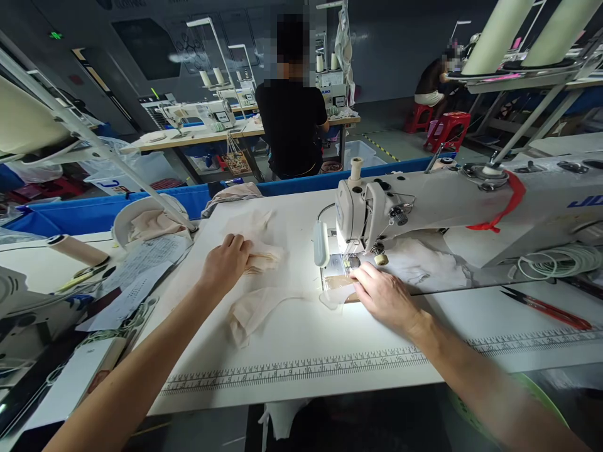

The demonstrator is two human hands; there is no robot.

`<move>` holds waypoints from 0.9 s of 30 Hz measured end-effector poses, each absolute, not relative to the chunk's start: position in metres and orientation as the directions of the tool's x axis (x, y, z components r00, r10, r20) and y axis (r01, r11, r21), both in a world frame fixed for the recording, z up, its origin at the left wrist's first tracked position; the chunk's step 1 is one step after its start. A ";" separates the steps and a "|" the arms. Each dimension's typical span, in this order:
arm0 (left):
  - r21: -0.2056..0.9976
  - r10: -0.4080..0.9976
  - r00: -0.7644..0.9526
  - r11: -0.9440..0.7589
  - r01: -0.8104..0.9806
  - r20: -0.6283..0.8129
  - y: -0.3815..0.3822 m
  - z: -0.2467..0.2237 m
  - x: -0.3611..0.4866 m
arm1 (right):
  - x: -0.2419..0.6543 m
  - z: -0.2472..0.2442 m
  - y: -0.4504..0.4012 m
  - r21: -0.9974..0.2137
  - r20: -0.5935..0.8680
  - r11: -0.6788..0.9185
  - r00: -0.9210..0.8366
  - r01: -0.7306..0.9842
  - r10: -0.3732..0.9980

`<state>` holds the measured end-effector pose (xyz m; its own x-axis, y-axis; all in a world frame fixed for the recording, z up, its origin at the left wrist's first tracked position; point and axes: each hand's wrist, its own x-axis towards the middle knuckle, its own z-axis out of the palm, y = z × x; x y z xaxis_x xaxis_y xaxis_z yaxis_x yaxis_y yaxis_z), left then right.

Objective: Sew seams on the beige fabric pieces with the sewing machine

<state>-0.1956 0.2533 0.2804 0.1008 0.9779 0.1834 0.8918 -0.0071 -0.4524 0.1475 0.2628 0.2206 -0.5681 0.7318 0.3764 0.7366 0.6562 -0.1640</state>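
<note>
My left hand (pixel 227 262) is at a small stack of beige fabric pieces (pixel 266 258) on the white table, its fingers curled over the stack's left edge. On the sewing machine (pixel 372 213), my right hand (pixel 384 295) pinches a thin, sheer piece of fabric (pixel 335 297) beside the presser foot, under the machine's lamp. The fingertips hide part of the needle area. Another crumpled beige fabric piece (pixel 247 317) lies between my hands, nearer to me. White fabric (pixel 419 263) is bunched behind my right hand, beneath the machine arm.
Red-handled tweezers (pixel 549 307) lie at the right, near a printed ruler strip (pixel 301 373) along the front edge. Papers (pixel 136 282) and a thread cone (pixel 78 249) are on the left. Beyond the blue cloth trough (pixel 292 186), a person in black (pixel 293 125) sits facing away.
</note>
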 end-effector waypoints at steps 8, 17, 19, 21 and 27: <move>-0.351 0.924 0.148 -0.017 0.936 0.352 0.212 0.252 -0.201 | 0.148 0.221 0.263 -0.165 0.366 0.648 -0.563 0.744 0.741; -0.202 0.863 0.399 -0.351 0.914 0.310 0.213 0.244 -0.235 | 0.149 0.223 0.261 -0.195 0.333 0.646 -0.570 0.738 0.751; -0.139 0.888 0.367 -0.341 0.930 0.276 0.223 0.237 -0.241 | 0.149 0.223 0.261 -0.176 0.341 0.651 -0.575 0.738 0.744; -0.088 0.902 0.356 -0.345 0.935 0.243 0.233 0.233 -0.249 | 0.149 0.221 0.261 -0.168 0.356 0.659 -0.578 0.733 0.734; -0.087 0.849 0.409 -0.404 0.911 0.334 0.239 0.241 -0.253 | 0.149 0.223 0.260 -0.214 0.375 0.650 -0.553 0.730 0.744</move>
